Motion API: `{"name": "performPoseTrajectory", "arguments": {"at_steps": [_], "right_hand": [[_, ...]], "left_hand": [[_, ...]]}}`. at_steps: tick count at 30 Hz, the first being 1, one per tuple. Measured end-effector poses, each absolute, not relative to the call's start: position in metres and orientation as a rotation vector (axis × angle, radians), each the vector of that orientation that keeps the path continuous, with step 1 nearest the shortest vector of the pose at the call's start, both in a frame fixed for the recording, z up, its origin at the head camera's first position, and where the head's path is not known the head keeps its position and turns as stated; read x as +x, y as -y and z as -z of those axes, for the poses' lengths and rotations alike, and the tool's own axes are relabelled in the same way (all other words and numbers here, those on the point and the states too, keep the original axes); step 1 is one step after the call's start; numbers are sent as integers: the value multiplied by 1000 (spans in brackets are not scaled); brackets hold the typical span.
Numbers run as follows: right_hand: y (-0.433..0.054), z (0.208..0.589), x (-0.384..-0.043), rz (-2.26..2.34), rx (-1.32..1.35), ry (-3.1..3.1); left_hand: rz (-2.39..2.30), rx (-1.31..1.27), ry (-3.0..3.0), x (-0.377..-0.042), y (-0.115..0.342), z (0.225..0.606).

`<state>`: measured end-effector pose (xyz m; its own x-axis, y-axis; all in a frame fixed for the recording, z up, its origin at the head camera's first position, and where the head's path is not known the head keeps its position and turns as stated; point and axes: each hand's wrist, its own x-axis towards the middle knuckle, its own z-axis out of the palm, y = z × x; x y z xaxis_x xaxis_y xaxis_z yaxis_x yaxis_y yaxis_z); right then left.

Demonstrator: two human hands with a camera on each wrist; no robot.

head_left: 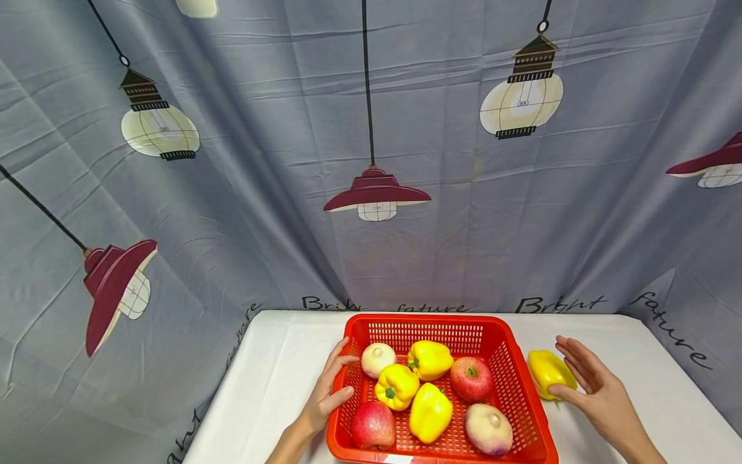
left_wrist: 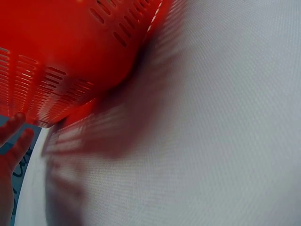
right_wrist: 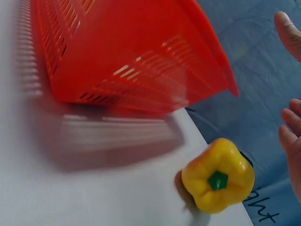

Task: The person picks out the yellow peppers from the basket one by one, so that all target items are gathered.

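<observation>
Here the yellow pepper point(head_left: 548, 372) lies on the white table point(head_left: 278, 380) just right of the red basket point(head_left: 516, 380); the right hand point(head_left: 591, 383), fingers spread, thumb touching it. The left hand point(head_left: 327, 396) rests released against the basket's left wall.

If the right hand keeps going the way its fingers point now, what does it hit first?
Most likely the yellow bell pepper lying on the white tablecloth just outside the red plastic basket. The right hand is open, its thumb already at the pepper; the fingers point up-left, though depth is unclear.
</observation>
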<state>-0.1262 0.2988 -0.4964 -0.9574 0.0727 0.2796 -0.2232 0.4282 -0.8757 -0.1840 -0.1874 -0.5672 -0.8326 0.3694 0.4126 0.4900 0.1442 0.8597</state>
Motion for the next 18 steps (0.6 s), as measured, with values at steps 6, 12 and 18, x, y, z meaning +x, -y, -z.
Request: {"name": "performPoseTrajectory", "arguments": {"at_steps": [6, 12, 18], "right_hand": [[-292, 492, -129, -1620, 234, 2349], [-286, 488, -131, -1640, 269, 2355], [-281, 484, -132, -1679, 346, 2328]], "left_hand": [[1787, -866, 2300, -185, 187, 568], [1747, -865, 2306, -185, 187, 567], [1719, -854, 2316, -184, 188, 567]]}}
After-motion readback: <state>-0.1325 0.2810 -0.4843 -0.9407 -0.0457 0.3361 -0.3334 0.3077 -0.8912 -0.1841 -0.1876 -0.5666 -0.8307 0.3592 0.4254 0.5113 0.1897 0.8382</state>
